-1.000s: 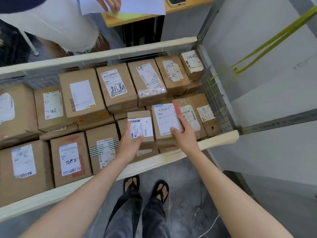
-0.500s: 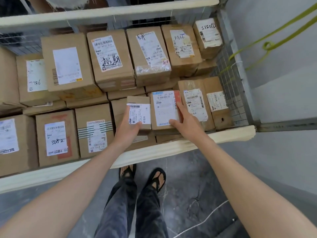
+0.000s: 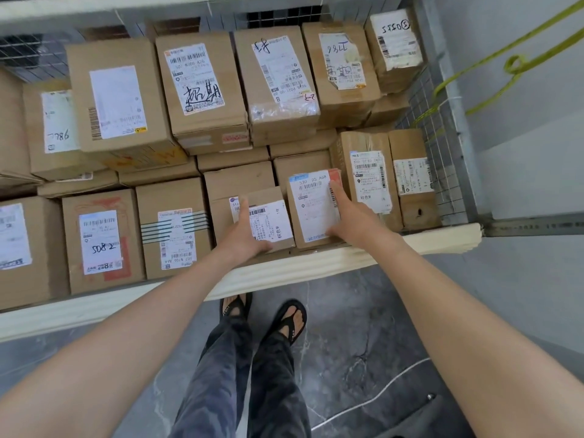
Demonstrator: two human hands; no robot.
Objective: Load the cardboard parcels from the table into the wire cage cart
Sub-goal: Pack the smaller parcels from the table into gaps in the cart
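Observation:
The wire cage cart [image 3: 347,260] is packed with several brown cardboard parcels. At its near right, a small parcel [image 3: 271,216] with a white label sits beside a taller parcel [image 3: 311,205] whose label has a blue corner. My left hand [image 3: 245,235] lies over the small parcel's near left corner, a finger straight along its left edge and the thumb along its near edge. My right hand [image 3: 350,216] rests on the taller parcel's right side with straight fingers on the label. Both parcels stand among the others just inside the cream near rail.
A wire mesh wall [image 3: 439,172] closes the cart's right side, with a green strap [image 3: 512,64] beyond it. The far rail [image 3: 94,7] runs along the top. My feet in black sandals [image 3: 287,320] stand on grey floor right below the near rail.
Both parcels have sunk into the front row, closer to the near rail. My left thumb has slid off the small parcel's label to its near edge. My view has tipped downward.

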